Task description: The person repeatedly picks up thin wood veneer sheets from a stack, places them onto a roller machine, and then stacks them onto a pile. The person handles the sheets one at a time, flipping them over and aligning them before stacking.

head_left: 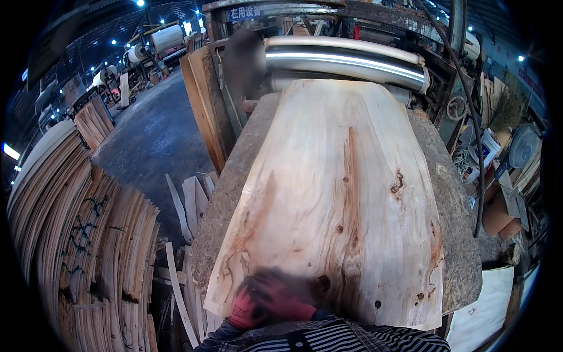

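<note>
A large, pale wood veneer sheet [311, 188] with brown streaks and dark knots lies over a worn grey worktable [460, 258]. Its far edge reaches the shiny metal rollers [346, 61] of a machine. My left hand [246, 306] and my right hand [287, 300], both in red gloves with dark fingers, are close together over the sheet's near left part. The right hand overlaps the left. Blur and overlap hide the fingers, so I cannot make out whether they hold anything.
Tall stacks of veneer [88, 246] stand at the left, with loose wood strips [179, 293] beside the table. Upright boards [202, 105] lean left of the rollers. At the right are a fan [522, 146], a dark hanging hose [481, 176] and another pale sheet [481, 305].
</note>
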The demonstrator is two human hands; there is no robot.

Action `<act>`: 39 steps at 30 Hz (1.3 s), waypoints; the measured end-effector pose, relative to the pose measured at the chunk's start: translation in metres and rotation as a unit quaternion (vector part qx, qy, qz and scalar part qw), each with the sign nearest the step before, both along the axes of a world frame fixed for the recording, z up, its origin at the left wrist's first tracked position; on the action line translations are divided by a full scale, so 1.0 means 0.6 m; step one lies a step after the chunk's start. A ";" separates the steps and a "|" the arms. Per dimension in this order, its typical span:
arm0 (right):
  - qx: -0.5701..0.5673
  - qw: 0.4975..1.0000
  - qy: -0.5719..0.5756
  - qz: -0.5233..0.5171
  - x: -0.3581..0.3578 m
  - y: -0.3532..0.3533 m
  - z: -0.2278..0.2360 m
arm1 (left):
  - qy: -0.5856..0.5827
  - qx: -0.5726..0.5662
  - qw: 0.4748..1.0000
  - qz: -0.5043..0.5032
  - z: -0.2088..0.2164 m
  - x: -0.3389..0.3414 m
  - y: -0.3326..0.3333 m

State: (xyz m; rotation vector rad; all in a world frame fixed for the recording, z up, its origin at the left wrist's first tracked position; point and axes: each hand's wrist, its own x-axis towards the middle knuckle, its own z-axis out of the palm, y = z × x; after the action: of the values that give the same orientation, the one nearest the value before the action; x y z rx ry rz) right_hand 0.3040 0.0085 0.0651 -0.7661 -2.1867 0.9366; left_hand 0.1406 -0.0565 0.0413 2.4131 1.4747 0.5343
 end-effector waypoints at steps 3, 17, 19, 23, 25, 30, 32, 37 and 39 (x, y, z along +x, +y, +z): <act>-0.034 0.999 -0.016 0.012 -0.001 0.000 -0.004 | 0.004 0.000 1.000 0.003 0.000 -0.001 -0.002; 0.035 0.999 -0.002 -0.005 0.003 0.001 0.010 | -0.005 -0.012 1.000 0.006 0.014 0.003 0.001; 0.035 0.999 -0.004 -0.003 0.003 0.001 0.011 | -0.012 -0.011 1.000 0.004 0.013 0.003 0.001; 0.031 0.999 -0.013 -0.003 0.003 0.002 0.010 | 0.008 -0.023 1.000 -0.005 0.010 0.001 0.004; 0.029 0.999 -0.017 -0.004 0.004 0.002 0.009 | 0.016 -0.026 1.000 -0.007 0.008 0.002 0.006; 0.025 0.999 -0.022 -0.005 0.004 0.001 0.014 | -0.005 -0.016 1.000 0.001 0.001 0.001 0.006; 0.029 0.999 -0.026 -0.003 0.003 0.001 0.011 | -0.005 -0.012 1.000 0.001 -0.006 0.000 0.005; 0.037 0.999 -0.018 -0.005 0.003 0.001 0.003 | -0.004 -0.008 1.000 -0.006 -0.008 -0.003 0.005; 0.039 0.999 -0.018 -0.003 0.003 0.002 0.005 | 0.003 -0.013 1.000 -0.002 -0.005 -0.003 0.003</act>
State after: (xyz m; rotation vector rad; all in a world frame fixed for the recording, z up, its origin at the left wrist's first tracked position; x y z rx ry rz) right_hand 0.3056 0.0095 0.0681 -0.7584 -2.2368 0.8352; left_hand 0.1390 -0.0547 0.0384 2.3985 1.4711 0.5037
